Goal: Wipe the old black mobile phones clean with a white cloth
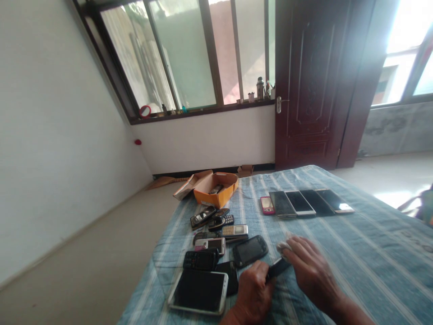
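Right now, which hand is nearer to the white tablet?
Left. The left hand is just right of the white tablet; the right hand is farther right and forward.

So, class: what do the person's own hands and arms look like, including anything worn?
The left hand and right hand wear no gloves. No sleeve, watch or bracelet shows on the visible parts of the arms. Blur makes rings on the fingers hard to judge.

Glare is thrown from the overexposed window (406,27) beyond and right of the right hand (309,266), veiling the panelled door (313,67).
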